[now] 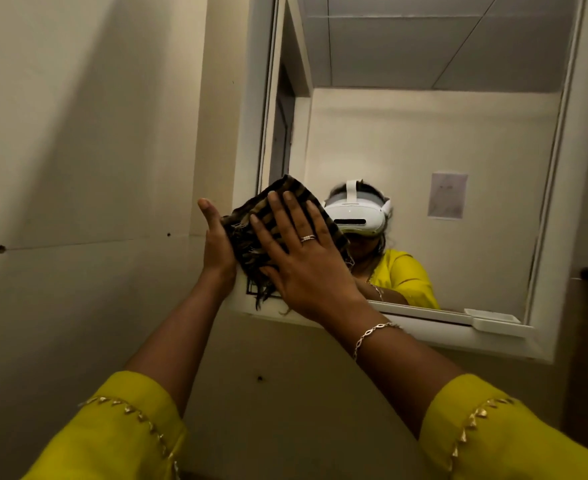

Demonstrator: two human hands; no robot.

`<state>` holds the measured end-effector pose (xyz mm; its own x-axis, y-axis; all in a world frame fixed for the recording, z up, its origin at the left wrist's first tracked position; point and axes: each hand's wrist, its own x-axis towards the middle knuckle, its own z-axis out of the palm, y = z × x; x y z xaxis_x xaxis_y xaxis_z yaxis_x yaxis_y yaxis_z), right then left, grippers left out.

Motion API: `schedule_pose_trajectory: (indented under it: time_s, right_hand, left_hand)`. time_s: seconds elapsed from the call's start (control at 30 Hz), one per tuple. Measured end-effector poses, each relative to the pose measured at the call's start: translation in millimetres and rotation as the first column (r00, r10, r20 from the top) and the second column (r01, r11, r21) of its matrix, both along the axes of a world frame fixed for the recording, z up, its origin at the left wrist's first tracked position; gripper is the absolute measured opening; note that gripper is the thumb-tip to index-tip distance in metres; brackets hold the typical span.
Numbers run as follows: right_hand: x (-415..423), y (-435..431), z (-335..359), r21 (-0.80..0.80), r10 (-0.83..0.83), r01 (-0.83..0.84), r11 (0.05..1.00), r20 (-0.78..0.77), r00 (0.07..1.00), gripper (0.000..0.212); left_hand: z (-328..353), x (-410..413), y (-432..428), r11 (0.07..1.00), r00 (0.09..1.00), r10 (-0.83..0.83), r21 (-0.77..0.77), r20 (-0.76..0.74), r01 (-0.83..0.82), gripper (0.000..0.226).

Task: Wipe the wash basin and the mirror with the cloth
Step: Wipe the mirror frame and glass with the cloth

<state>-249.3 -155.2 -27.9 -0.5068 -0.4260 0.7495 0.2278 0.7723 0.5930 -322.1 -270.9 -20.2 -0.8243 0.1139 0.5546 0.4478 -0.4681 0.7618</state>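
Beige walls are surrounding the white-framed mirror (424, 150), where the folded striped cloth (242, 237) is lying against its lower-left corner. The right hand (306, 268) is pressing it flat, fingers spread; the left hand (218, 251) is steadying its edge, fingers hidden. Soft and limp, it is likely needing broad palm pressure.

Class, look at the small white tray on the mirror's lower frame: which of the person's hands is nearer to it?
Right. The right hand presses the cloth left of the tray; the left hand lies farther left, at the cloth's far edge.
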Motion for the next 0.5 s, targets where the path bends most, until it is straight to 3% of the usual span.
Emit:
schedule_pose_trajectory:
  time_s: [0.2,0.27,0.37,0.5]
  right_hand:
    - [30.4,35.7,-2.1,-0.01,-0.017,0.017,1.0,-0.014,1.0,0.06]
    - [45.9,52.7,-2.7,-0.032,-0.027,0.026,0.999,-0.048,0.998,0.06]
    - [70.8,81.1,-3.3,-0.081,-0.039,0.03,0.996,-0.11,0.993,0.059]
    - [101.7,117.6,-5.2,-0.158,-0.104,0.077,0.984,-0.165,0.981,0.06]
  left_hand:
    - [0.5,-4.4,-3.6,0.994,0.993,0.077,-0.081,0.087,-0.07,0.114]
    - [-0.1,-6.7,-1.6,0.988,0.99,0.121,-0.103,0.076,-0.113,0.112]
    - [0.6,-5.0,1.7,0.982,0.988,0.153,-0.115,0.034,-0.148,0.094]
    - [-2.7,-11.1,3.6,0.983,0.989,0.143,-0.126,0.044,-0.137,0.108]
